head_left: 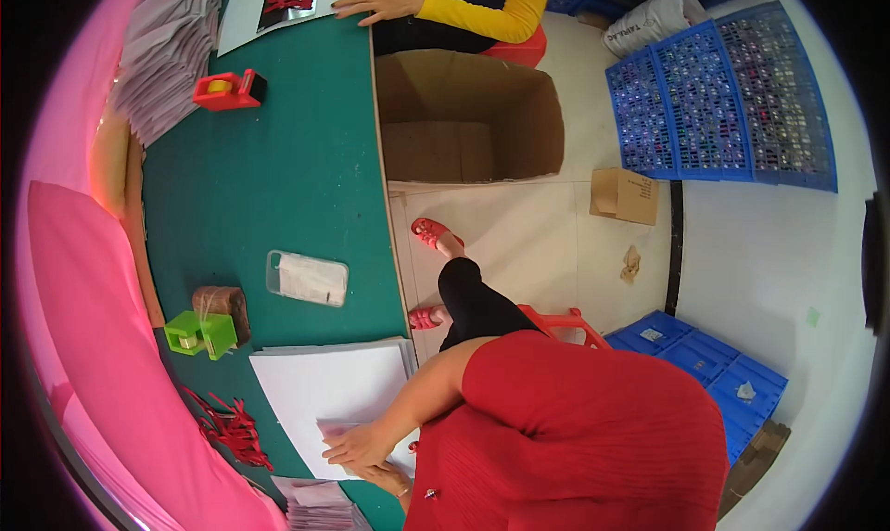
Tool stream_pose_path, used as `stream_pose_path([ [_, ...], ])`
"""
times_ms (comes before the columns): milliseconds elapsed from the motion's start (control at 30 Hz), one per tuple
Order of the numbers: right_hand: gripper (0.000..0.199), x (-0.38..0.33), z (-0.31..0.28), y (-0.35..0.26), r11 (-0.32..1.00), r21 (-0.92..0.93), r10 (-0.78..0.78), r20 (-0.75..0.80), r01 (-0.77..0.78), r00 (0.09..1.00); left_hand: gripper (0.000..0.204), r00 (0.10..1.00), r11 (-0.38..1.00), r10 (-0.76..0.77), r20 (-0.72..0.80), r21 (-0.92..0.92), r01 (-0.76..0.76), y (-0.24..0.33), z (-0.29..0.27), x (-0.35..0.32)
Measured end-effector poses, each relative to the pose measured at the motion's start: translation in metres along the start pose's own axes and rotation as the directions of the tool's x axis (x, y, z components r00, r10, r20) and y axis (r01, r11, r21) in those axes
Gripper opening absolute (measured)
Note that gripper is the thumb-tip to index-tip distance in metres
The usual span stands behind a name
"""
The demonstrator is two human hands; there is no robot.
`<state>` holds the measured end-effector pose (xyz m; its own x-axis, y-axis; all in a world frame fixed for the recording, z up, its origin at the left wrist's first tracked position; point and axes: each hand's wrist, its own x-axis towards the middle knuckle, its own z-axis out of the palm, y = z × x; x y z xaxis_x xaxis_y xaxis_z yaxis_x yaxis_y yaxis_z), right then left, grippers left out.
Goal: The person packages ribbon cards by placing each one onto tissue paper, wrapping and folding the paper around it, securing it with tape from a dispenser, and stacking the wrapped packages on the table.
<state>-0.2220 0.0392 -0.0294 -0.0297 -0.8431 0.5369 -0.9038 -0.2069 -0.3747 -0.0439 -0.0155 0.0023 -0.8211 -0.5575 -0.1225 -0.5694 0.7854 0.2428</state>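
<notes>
My right hand [357, 446] lies over a stack of white paper sheets [306, 383] at the table's near side, its fingers stretched out. Under its fingers shows the edge of a thin pinkish sheet or sleeve [332, 428]. My left hand [387, 480], with a band at the wrist, is just below it. Its fingers are mostly hidden. A heap of dark red ribbons or straps [236, 431] lies left of the paper. Below that is a pile of pale pinkish sleeves [318, 506].
On the green table [250, 179] stand a clear phone-case-shaped tray [308, 278], a green tape dispenser [199, 334] and a red one [229, 89]. A co-worker's hand [380, 0] rests at the far end. An open cardboard box [468, 118] stands beside the table; blue crates [705, 355] are at right.
</notes>
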Motion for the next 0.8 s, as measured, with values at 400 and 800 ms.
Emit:
stream_pose_path([
  [400, 0.071, -0.004, -0.027, 0.025, 0.975, 0.17, -0.181, 0.223, 0.144, 0.958, 0.068, 0.979, 0.966, -0.204, -0.033, 0.159, 0.206, 0.053, -0.018, 0.014],
  [800, 0.059, 0.05, -0.053, 0.0, 0.967, 0.196, -0.016, 0.689, -0.165, 0.725, 0.073, 0.925, 0.899, -0.293, -0.243, -0.4, 0.18, 0.034, 0.003, 0.008],
])
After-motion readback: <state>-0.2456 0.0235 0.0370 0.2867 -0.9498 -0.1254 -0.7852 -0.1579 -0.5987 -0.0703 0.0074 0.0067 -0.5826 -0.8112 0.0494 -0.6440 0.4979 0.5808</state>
